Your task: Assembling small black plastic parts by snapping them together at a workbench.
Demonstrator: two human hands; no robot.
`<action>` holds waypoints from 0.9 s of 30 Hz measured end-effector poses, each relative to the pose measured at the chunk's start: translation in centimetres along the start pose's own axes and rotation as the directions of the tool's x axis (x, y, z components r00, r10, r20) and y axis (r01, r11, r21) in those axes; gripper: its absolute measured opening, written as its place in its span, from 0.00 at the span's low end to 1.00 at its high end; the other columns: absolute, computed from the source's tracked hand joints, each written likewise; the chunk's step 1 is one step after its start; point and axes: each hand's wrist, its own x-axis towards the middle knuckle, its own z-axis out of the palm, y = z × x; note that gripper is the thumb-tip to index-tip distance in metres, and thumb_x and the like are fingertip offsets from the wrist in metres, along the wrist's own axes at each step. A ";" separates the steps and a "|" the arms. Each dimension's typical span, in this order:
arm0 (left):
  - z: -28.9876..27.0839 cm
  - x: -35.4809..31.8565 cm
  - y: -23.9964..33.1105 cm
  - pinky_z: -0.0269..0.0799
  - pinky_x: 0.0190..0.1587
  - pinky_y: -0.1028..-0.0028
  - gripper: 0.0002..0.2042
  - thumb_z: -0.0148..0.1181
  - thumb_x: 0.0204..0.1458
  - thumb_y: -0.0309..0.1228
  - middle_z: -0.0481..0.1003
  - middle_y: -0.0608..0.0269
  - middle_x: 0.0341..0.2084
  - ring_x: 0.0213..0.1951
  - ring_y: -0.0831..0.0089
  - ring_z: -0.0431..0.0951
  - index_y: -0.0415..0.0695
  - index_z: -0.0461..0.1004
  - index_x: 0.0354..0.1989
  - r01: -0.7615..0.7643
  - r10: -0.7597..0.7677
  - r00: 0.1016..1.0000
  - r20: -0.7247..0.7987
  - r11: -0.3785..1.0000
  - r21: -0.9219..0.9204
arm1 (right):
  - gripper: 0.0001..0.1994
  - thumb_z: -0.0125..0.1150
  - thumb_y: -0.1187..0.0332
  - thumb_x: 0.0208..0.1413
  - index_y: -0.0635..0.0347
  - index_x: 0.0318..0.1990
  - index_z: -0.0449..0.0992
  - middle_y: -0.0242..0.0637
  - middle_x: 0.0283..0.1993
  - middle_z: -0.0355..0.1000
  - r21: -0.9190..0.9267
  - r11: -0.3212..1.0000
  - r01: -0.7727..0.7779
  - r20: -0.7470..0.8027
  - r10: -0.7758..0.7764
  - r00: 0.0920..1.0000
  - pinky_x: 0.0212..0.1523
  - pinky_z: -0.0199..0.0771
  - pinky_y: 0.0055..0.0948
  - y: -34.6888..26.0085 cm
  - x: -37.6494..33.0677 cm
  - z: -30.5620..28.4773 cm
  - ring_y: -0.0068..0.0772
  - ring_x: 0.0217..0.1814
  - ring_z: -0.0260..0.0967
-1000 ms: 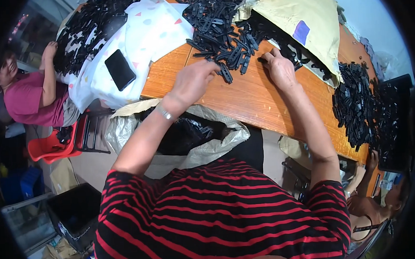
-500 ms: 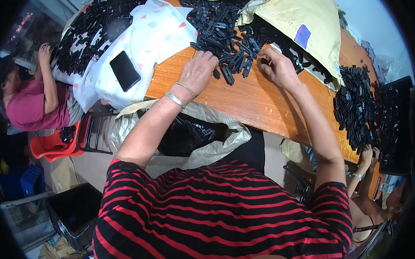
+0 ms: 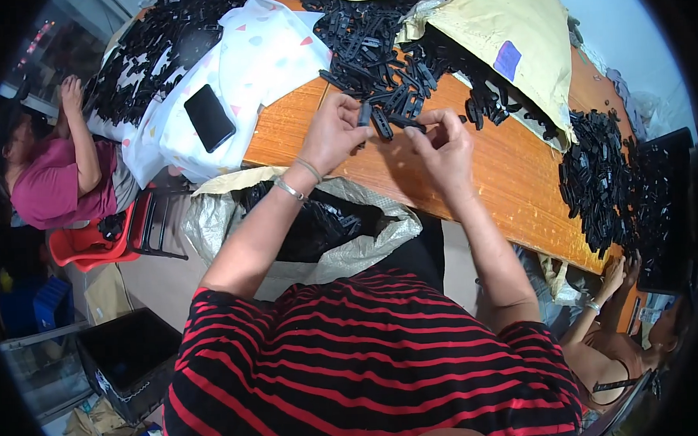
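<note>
Currently, the head view has the person's left hand (image 3: pixel 331 133) near twelve o'clock, over the front of the wooden table (image 3: pixel 518 164), thumb and forefinger pinched around a narrow black plastic piece (image 3: pixel 365 114) held nearly upright. At two o'clock the right hand (image 3: pixel 446 158) is curled with its thumb and fingertips close together beside another dark elongated piece (image 3: pixel 404 122); whether they grip it I cannot tell. Both pieces are just on the near side of a loose heap of slotted black plastic parts (image 3: pixel 364 38) at twelve o'clock. A yellowish paper sack (image 3: pixel 488 17) lies at one o'clock, more black parts showing at its mouth, and a further black pile (image 3: pixel 592 176) covers the table at three o'clock. Toward eleven o'clock spreads a white patterned plastic sheet (image 3: pixel 271 50), with a black smartphone (image 3: pixel 210 119) lying on it at ten o'clock. Below the table edge gapes a pale woven sack (image 3: pixel 400 233) containing dark pieces. One co-worker (image 3: pixel 55 184) sits at nine o'clock, another (image 3: pixel 604 363) at four.
</note>
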 end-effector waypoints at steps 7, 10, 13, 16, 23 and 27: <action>1.4 -1.7 2.2 0.72 0.37 0.84 0.23 0.60 0.50 0.17 0.73 0.67 0.34 0.34 0.85 0.73 0.34 0.62 0.55 -0.014 0.041 0.996 0.074 0.941 -0.337 | 0.11 0.68 0.74 0.48 0.63 0.40 0.77 0.34 0.32 0.76 0.139 0.988 -0.060 0.033 0.056 0.998 0.27 0.70 0.19 -1.9 -1.3 2.4 0.16 0.25 0.70; 0.7 -2.2 2.1 0.73 0.36 0.82 0.21 0.59 0.49 0.16 0.74 0.61 0.40 0.35 0.82 0.75 0.34 0.64 0.53 0.000 0.063 0.993 0.103 0.855 -0.519 | 0.11 0.68 0.74 0.49 0.64 0.40 0.77 0.33 0.30 0.76 0.125 0.988 -0.089 0.060 0.082 0.995 0.26 0.70 0.19 -2.2 -1.2 2.0 0.16 0.25 0.70; 0.0 -2.5 2.3 0.74 0.38 0.81 0.20 0.57 0.51 0.16 0.74 0.60 0.43 0.38 0.80 0.76 0.35 0.64 0.54 0.098 -0.001 0.989 0.150 0.762 -0.641 | 0.11 0.66 0.74 0.52 0.66 0.42 0.76 0.31 0.26 0.75 0.160 0.985 -0.058 0.084 0.045 0.995 0.27 0.69 0.17 -2.3 -1.1 1.9 0.15 0.25 0.70; -0.2 -2.6 2.0 0.75 0.39 0.81 0.19 0.57 0.52 0.17 0.74 0.60 0.43 0.40 0.79 0.77 0.35 0.65 0.54 0.138 -0.036 0.986 0.164 0.730 -0.669 | 0.11 0.66 0.75 0.52 0.67 0.42 0.76 0.32 0.27 0.75 0.062 0.996 -0.066 0.149 0.056 0.987 0.26 0.68 0.16 -2.5 -1.2 1.9 0.14 0.24 0.70; 0.0 -2.8 2.7 0.74 0.43 0.81 0.17 0.58 0.50 0.14 0.74 0.63 0.40 0.40 0.80 0.77 0.36 0.69 0.49 0.010 0.000 1.000 0.018 0.832 -0.555 | 0.10 0.65 0.76 0.52 0.65 0.42 0.77 0.30 0.28 0.74 0.075 0.996 -0.041 0.126 0.031 0.992 0.23 0.65 0.15 -2.7 -1.3 2.3 0.13 0.22 0.68; 0.5 -3.0 2.4 0.74 0.46 0.81 0.17 0.57 0.49 0.12 0.75 0.63 0.39 0.42 0.79 0.76 0.36 0.69 0.48 -0.068 0.048 0.997 -0.052 0.861 -0.504 | 0.09 0.65 0.77 0.51 0.64 0.41 0.77 0.29 0.29 0.74 0.053 0.999 -0.001 0.111 -0.005 0.994 0.24 0.65 0.16 -2.5 -1.4 2.4 0.13 0.23 0.68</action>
